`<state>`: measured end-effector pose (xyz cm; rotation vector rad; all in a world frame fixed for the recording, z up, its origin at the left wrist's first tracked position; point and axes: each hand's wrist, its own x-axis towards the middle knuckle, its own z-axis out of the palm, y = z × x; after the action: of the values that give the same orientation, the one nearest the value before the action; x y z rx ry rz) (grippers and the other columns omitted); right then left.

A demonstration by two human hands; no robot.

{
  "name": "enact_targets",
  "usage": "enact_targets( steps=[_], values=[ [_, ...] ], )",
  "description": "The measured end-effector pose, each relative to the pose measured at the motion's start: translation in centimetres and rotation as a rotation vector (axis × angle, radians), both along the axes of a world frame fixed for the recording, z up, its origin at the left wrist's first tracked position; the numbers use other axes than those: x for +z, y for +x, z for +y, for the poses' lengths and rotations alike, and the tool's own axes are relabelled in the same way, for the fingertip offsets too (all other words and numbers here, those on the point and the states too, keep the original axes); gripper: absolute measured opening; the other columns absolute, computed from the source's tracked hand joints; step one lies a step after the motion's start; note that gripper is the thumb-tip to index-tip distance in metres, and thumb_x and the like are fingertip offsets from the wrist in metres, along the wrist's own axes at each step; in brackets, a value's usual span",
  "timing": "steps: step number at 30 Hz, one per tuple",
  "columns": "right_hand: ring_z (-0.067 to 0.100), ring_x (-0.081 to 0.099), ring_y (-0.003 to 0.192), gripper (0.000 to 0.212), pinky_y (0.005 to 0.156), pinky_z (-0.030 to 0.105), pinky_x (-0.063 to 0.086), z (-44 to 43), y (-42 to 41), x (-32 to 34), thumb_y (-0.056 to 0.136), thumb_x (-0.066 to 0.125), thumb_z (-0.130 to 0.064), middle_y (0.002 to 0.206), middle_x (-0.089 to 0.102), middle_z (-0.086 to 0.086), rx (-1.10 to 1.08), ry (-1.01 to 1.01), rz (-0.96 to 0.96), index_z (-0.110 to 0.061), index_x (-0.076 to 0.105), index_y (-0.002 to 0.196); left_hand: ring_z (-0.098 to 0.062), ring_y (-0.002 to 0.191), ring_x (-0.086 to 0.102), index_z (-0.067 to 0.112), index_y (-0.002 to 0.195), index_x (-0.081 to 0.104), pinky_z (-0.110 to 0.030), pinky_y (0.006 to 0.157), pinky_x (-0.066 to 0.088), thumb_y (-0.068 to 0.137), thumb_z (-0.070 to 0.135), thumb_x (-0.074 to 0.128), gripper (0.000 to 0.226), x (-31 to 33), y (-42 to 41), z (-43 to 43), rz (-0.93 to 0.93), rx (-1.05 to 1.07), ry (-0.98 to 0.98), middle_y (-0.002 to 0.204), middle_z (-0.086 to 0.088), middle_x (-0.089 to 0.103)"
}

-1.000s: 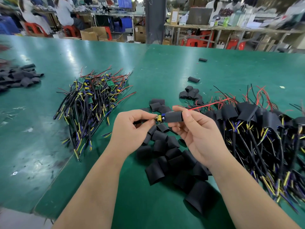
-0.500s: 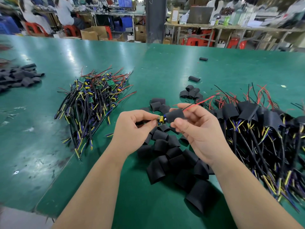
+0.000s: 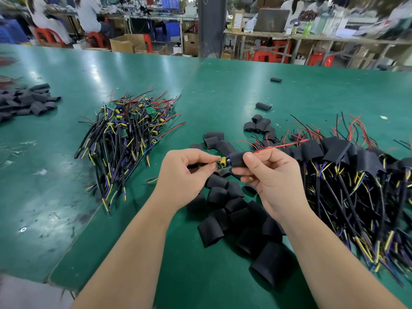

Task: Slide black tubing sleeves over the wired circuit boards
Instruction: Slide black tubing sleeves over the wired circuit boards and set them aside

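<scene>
My left hand (image 3: pixel 185 175) pinches the bare end of a small wired circuit board (image 3: pixel 222 163), whose yellow and blue parts show between my hands. My right hand (image 3: pixel 270 177) pinches a black tubing sleeve (image 3: pixel 237 159) that covers the board's right part, and a red wire (image 3: pixel 281 146) sticks out of the sleeve to the right. Loose black sleeves (image 3: pixel 231 210) lie on the green table under my hands. A pile of bare wired boards (image 3: pixel 127 132) lies to the left, and a pile of sleeved boards (image 3: pixel 356 175) to the right.
Another heap of black sleeves (image 3: pixel 26 101) sits at the far left. A few stray sleeves (image 3: pixel 263 106) lie further back. The table's near edge (image 3: pixel 44 279) runs at the lower left. People sit at benches beyond the table.
The right hand has turned and shifted its grip on the sleeve, which sits a little further right, showing more of the board. The red wire now points flatter to the right.
</scene>
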<state>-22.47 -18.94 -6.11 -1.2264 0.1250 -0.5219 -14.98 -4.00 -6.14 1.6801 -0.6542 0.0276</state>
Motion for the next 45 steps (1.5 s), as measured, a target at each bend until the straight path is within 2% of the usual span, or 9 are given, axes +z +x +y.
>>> enact_targets(
  steps=[6, 15, 20, 21, 23, 25, 29, 35, 45],
  values=[
    [0.017, 0.071, 0.063, 0.021, 0.052, 0.019, 0.051, 0.34, 0.1, 0.0, 0.075, 0.062, -0.03, 0.076, 0.074, 0.009, 0.057, 0.068, -0.013, -0.011, 0.069, 0.07, -0.007, 0.066, 0.063, 0.021, 0.081, 0.074, -0.021, 0.065, 0.052, 0.079, -0.006, 0.071, 0.027, 0.02, 0.03, 0.03, -0.001, 0.016, -0.037, 0.075, 0.003, 0.073],
    [0.018, 0.069, 0.061, 0.011, 0.052, 0.021, 0.05, 0.07, -0.2, 0.33, 0.077, 0.065, -0.028, 0.088, 0.074, 0.008, 0.045, 0.039, -0.031, -0.022, 0.069, 0.084, -0.01, 0.063, 0.058, 0.027, 0.08, 0.074, -0.023, 0.062, 0.047, 0.081, -0.003, 0.069, 0.03, -0.06, -0.04, -0.06, -0.011, -0.017, -0.001, 0.069, 0.003, 0.071],
    [0.012, 0.068, 0.058, 0.014, 0.049, 0.018, 0.049, 0.1, -0.01, 0.6, 0.089, 0.058, -0.022, 0.074, 0.073, 0.006, 0.042, 0.256, 0.054, -0.013, 0.062, 0.08, -0.025, 0.072, 0.066, 0.028, 0.082, 0.075, -0.035, 0.068, 0.052, 0.08, 0.025, 0.064, 0.012, 0.03, -0.37, -0.16, -0.027, -0.035, -0.043, 0.078, 0.004, 0.074],
    [0.012, 0.068, 0.057, 0.014, 0.048, 0.017, 0.049, 0.1, 0.08, 0.65, 0.089, 0.059, -0.022, 0.071, 0.072, 0.006, 0.041, 0.309, 0.077, -0.012, 0.06, 0.079, -0.024, 0.066, 0.062, 0.03, 0.083, 0.075, -0.036, 0.063, 0.05, 0.08, 0.03, 0.066, 0.009, 0.01, -0.44, -0.21, -0.055, -0.027, -0.016, 0.075, 0.009, 0.073],
    [0.012, 0.069, 0.06, 0.019, 0.049, 0.016, 0.05, 0.1, 0.16, 0.77, 0.08, 0.064, -0.028, 0.071, 0.072, 0.005, 0.057, 0.366, 0.105, -0.01, 0.058, 0.081, -0.001, 0.054, 0.05, 0.034, 0.082, 0.073, -0.023, 0.051, 0.04, 0.079, 0.033, 0.07, 0.005, 0.01, -0.46, -0.33, -0.115, -0.004, 0.031, 0.067, 0.022, 0.067],
    [0.012, 0.071, 0.067, 0.025, 0.054, 0.016, 0.052, 0.08, 0.15, 0.75, 0.07, 0.068, -0.028, 0.074, 0.072, 0.004, 0.091, 0.365, 0.107, -0.009, 0.06, 0.085, 0.005, 0.055, 0.052, 0.035, 0.081, 0.073, -0.015, 0.053, 0.039, 0.08, 0.033, 0.07, 0.004, 0.03, -0.36, -0.35, -0.139, 0.012, 0.034, 0.066, 0.024, 0.066],
    [0.017, 0.072, 0.068, 0.023, 0.053, 0.018, 0.053, -0.02, 0.11, 0.43, 0.068, 0.068, -0.018, 0.079, 0.073, 0.006, 0.127, 0.321, 0.138, -0.01, 0.062, 0.089, -0.009, 0.057, 0.055, 0.039, 0.079, 0.071, -0.028, 0.056, 0.046, 0.08, 0.038, 0.069, 0.003, -0.25, 0.0, -0.35, -0.146, 0.011, 0.038, 0.07, 0.019, 0.069],
    [0.022, 0.073, 0.072, 0.024, 0.055, 0.021, 0.055, 0.09, 0.14, 0.36, 0.072, 0.067, -0.025, 0.083, 0.074, 0.008, 0.14, 0.252, 0.192, -0.008, 0.062, 0.087, 0.01, 0.049, 0.048, 0.035, 0.081, 0.069, -0.002, 0.052, 0.031, 0.08, 0.023, 0.073, 0.012, -0.48, 0.04, -0.28, -0.171, -0.044, 0.052, 0.058, 0.028, 0.06],
    [0.021, 0.073, 0.071, 0.023, 0.055, 0.022, 0.054, 0.39, 0.05, 0.11, 0.069, 0.067, -0.026, 0.081, 0.075, 0.006, 0.104, 0.163, 0.205, -0.008, 0.062, 0.082, 0.006, 0.073, 0.063, 0.04, 0.081, 0.07, -0.008, 0.069, 0.044, 0.077, 0.026, 0.077, 0.016, -0.73, 0.33, -0.12, -0.176, -0.062, 0.095, 0.079, 0.023, 0.07]
  ],
)
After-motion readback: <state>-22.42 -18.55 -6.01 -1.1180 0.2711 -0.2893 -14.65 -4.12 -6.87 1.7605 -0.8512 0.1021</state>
